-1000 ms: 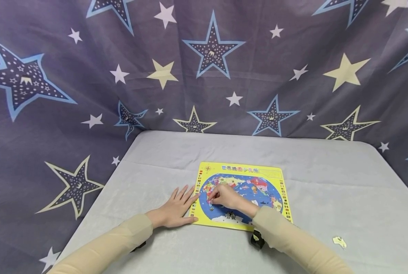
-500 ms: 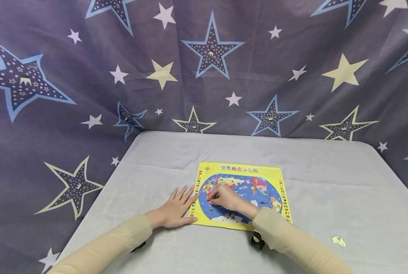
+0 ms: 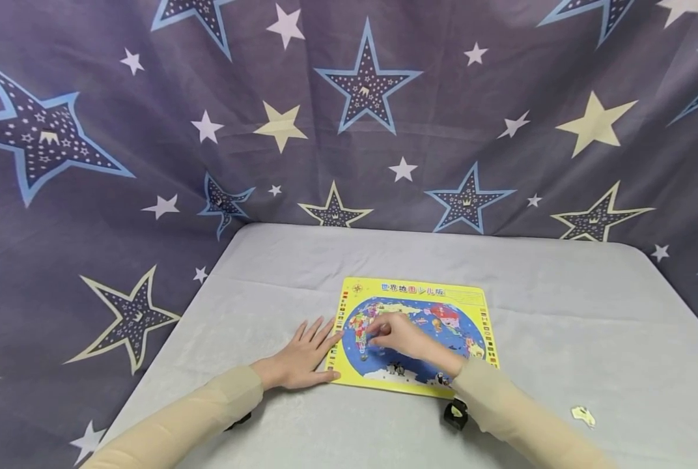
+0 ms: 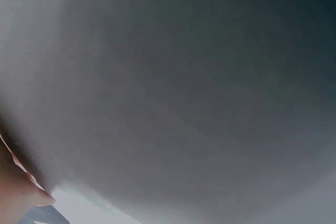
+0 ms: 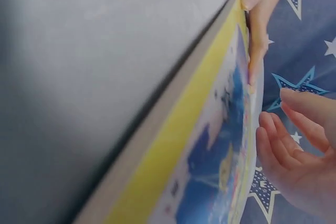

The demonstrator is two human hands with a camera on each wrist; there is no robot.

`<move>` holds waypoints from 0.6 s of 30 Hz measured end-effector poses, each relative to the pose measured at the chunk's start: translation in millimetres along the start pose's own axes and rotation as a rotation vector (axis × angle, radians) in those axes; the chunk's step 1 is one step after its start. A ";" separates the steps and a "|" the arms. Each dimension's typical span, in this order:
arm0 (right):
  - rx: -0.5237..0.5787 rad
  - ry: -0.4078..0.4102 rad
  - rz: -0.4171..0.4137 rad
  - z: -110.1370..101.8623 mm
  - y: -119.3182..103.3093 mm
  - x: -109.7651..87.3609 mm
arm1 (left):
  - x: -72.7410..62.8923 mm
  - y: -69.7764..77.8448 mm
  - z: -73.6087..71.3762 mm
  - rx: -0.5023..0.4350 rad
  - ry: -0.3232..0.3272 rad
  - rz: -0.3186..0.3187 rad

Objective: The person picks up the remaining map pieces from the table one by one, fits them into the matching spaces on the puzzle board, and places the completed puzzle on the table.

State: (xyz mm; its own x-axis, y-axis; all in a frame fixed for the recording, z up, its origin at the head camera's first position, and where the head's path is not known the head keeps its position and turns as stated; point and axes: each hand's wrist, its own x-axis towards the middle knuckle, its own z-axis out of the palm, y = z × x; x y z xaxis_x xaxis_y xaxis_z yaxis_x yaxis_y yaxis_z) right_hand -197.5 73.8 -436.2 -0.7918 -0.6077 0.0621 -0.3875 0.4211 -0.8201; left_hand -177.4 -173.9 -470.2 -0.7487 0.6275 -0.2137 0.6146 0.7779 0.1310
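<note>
A yellow-bordered world map puzzle board (image 3: 472, 294) lies flat on the table. Spread along its left edge, my left hand (image 3: 296, 363) touches the border with straight fingers. My right hand (image 3: 406, 337) hovers over the left part of the map. In the right wrist view its fingers (image 5: 281, 148) are loosely bent, the thumb stands apart from them, and nothing shows between. Just left of these fingertips is a colourful continent piece (image 3: 361, 344) in the blue sea. Only a bit of my left hand (image 4: 18, 195) enters the left wrist view.
A small pale yellow puzzle piece (image 3: 583, 415) lies alone on the grey tablecloth (image 3: 589, 345) at the right front. A dark star-patterned curtain (image 3: 419, 143) hangs behind and beside the table. A black wrist camera (image 3: 456, 414) sits under my right sleeve.
My right hand has drawn back a little to the right, and its thumb and fingers have parted. More of the continent at the map's left shows. The left hand stays in place.
</note>
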 end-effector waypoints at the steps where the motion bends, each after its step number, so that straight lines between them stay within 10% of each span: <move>1: 0.008 -0.008 0.007 -2.1 0.0 -1.4 | 0.0 0.1 0.0 0.001 -0.001 -0.001; 18: -0.035 -0.015 0.050 -33.3 1.1 -28.6 | -0.5 1.8 -1.3 0.021 -0.001 -0.007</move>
State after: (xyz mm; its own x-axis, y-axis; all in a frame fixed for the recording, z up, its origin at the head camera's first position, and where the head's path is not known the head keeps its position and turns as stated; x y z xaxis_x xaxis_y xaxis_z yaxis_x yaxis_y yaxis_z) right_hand -191.0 114.0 -420.0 -0.8035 -0.5952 0.0125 -0.3641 0.4747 -0.8013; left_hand -176.2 -172.8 -468.6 -0.7527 0.6222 -0.2153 0.6146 0.7812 0.1093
